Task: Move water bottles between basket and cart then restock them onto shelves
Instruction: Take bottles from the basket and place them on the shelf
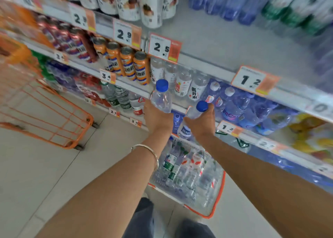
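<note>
My left hand (156, 118) grips a clear water bottle with a blue cap (162, 95), held upright in front of the shelf edge. A second blue-capped bottle (195, 112) is in my right hand (202, 123), tilted with its cap up and to the right. Both hands are level with the shelf of blue-tinted water bottles (239, 108). On the floor below my arms stands an orange-rimmed basket (219, 200) holding several water bottles. An orange wire cart (54, 122) is parked at the left.
Shelves (207, 63) run diagonally from upper left to lower right, with price tags 2.9, 2.5 and 1.2 on their edges. Orange cans, white-labelled bottles and red-labelled bottles fill them. Pale tiled floor lies between cart and basket. My dark trouser legs show at the bottom.
</note>
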Demonstrator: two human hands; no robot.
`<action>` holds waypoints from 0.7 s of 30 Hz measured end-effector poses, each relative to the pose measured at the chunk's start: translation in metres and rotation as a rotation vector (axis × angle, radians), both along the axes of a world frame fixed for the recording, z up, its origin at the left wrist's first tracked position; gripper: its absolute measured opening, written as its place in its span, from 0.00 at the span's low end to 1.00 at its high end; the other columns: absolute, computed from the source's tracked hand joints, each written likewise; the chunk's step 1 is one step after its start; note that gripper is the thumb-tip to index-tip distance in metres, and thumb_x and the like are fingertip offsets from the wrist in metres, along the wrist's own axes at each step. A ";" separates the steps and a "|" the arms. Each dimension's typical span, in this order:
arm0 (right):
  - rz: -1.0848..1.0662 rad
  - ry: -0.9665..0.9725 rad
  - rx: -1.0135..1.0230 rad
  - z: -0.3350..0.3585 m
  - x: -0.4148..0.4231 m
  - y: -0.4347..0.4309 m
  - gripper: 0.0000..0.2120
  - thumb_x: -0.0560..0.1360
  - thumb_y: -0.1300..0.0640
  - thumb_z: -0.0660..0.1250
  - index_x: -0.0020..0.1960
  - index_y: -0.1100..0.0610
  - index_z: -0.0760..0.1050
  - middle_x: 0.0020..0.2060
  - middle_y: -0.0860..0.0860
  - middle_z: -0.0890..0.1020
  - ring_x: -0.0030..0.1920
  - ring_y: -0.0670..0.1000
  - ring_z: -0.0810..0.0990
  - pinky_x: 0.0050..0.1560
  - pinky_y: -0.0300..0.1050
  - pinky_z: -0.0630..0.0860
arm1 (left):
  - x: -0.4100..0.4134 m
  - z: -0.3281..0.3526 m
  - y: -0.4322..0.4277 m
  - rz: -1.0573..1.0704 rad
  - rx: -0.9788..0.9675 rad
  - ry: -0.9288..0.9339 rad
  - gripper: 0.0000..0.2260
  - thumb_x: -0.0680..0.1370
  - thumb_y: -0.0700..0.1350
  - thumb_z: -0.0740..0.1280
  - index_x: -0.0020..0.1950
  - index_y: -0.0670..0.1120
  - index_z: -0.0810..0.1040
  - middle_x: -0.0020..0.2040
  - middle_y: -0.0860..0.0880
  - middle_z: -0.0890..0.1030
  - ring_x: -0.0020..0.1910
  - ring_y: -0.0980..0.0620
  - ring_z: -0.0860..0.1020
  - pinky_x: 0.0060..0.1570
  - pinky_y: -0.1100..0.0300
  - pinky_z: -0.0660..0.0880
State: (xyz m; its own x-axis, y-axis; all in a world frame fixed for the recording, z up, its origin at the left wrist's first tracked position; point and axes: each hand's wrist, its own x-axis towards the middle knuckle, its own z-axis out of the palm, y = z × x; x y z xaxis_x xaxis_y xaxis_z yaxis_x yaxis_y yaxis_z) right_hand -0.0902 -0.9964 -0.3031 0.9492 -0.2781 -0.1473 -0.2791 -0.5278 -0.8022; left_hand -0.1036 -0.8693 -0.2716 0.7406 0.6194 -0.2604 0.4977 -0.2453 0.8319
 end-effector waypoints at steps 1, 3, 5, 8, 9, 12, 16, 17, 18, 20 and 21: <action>0.033 -0.011 0.018 0.020 0.000 -0.005 0.31 0.64 0.58 0.77 0.61 0.58 0.66 0.57 0.54 0.72 0.54 0.57 0.73 0.53 0.56 0.75 | -0.003 0.018 -0.002 0.016 -0.005 -0.014 0.24 0.66 0.38 0.75 0.54 0.48 0.66 0.54 0.47 0.77 0.53 0.46 0.77 0.46 0.57 0.74; 0.090 -0.014 0.013 0.055 -0.003 -0.011 0.30 0.65 0.58 0.77 0.61 0.58 0.65 0.56 0.52 0.71 0.51 0.54 0.72 0.50 0.51 0.72 | -0.011 0.046 -0.007 0.040 -0.022 -0.042 0.23 0.67 0.38 0.75 0.53 0.47 0.65 0.51 0.48 0.75 0.49 0.48 0.76 0.43 0.61 0.71; 0.152 -0.023 -0.013 0.090 -0.007 -0.018 0.32 0.65 0.56 0.78 0.61 0.56 0.64 0.56 0.52 0.73 0.52 0.55 0.74 0.50 0.50 0.73 | -0.022 0.075 -0.013 0.090 -0.042 -0.061 0.23 0.67 0.38 0.75 0.56 0.45 0.67 0.53 0.47 0.76 0.49 0.48 0.76 0.43 0.62 0.69; 0.228 -0.065 -0.046 0.144 -0.017 -0.024 0.32 0.63 0.55 0.78 0.59 0.55 0.64 0.55 0.54 0.75 0.53 0.57 0.76 0.47 0.50 0.73 | -0.039 0.119 -0.016 0.138 -0.052 -0.086 0.27 0.67 0.40 0.76 0.61 0.43 0.67 0.56 0.47 0.75 0.51 0.47 0.76 0.48 0.58 0.74; 0.256 -0.080 -0.058 0.165 -0.020 -0.025 0.32 0.62 0.55 0.79 0.60 0.56 0.65 0.54 0.54 0.75 0.52 0.57 0.76 0.46 0.49 0.73 | -0.045 0.138 -0.017 0.138 -0.055 -0.099 0.26 0.67 0.39 0.75 0.61 0.44 0.67 0.55 0.47 0.75 0.50 0.48 0.75 0.48 0.58 0.74; 0.342 -0.107 -0.084 0.210 -0.023 -0.028 0.31 0.63 0.57 0.78 0.57 0.56 0.63 0.52 0.55 0.74 0.49 0.58 0.75 0.44 0.48 0.72 | -0.054 0.173 -0.016 0.125 -0.037 -0.176 0.24 0.68 0.40 0.76 0.57 0.47 0.66 0.54 0.47 0.75 0.52 0.47 0.76 0.49 0.58 0.74; 0.387 -0.165 -0.082 0.275 -0.027 -0.031 0.34 0.64 0.57 0.79 0.62 0.58 0.63 0.52 0.53 0.72 0.49 0.56 0.73 0.45 0.45 0.68 | -0.062 0.230 -0.016 0.097 0.011 -0.218 0.22 0.71 0.38 0.74 0.57 0.47 0.66 0.51 0.51 0.72 0.49 0.53 0.72 0.43 0.61 0.68; 0.392 -0.176 -0.074 0.290 -0.026 -0.030 0.35 0.64 0.56 0.80 0.63 0.59 0.63 0.53 0.53 0.72 0.51 0.56 0.73 0.46 0.45 0.69 | -0.062 0.242 -0.016 0.091 0.016 -0.223 0.21 0.70 0.39 0.74 0.56 0.47 0.66 0.52 0.50 0.74 0.49 0.52 0.74 0.44 0.60 0.69; 0.399 -0.180 -0.066 0.304 -0.026 -0.030 0.36 0.64 0.56 0.80 0.64 0.59 0.63 0.54 0.53 0.72 0.53 0.56 0.74 0.48 0.46 0.70 | -0.062 0.252 -0.016 0.086 0.025 -0.221 0.22 0.70 0.40 0.75 0.57 0.46 0.67 0.54 0.48 0.76 0.52 0.49 0.76 0.45 0.59 0.71; 0.414 -0.205 -0.054 0.336 -0.024 -0.032 0.36 0.64 0.55 0.80 0.64 0.58 0.63 0.56 0.54 0.73 0.57 0.56 0.74 0.52 0.47 0.71 | -0.061 0.281 -0.016 0.065 0.068 -0.213 0.27 0.67 0.43 0.77 0.60 0.44 0.68 0.57 0.46 0.77 0.56 0.44 0.77 0.51 0.55 0.76; 0.419 -0.220 -0.056 0.350 -0.022 -0.033 0.36 0.63 0.55 0.80 0.63 0.58 0.63 0.55 0.53 0.73 0.57 0.56 0.74 0.52 0.47 0.71 | -0.060 0.294 -0.017 0.049 0.082 -0.210 0.28 0.66 0.43 0.77 0.61 0.44 0.68 0.57 0.46 0.77 0.57 0.44 0.77 0.53 0.54 0.76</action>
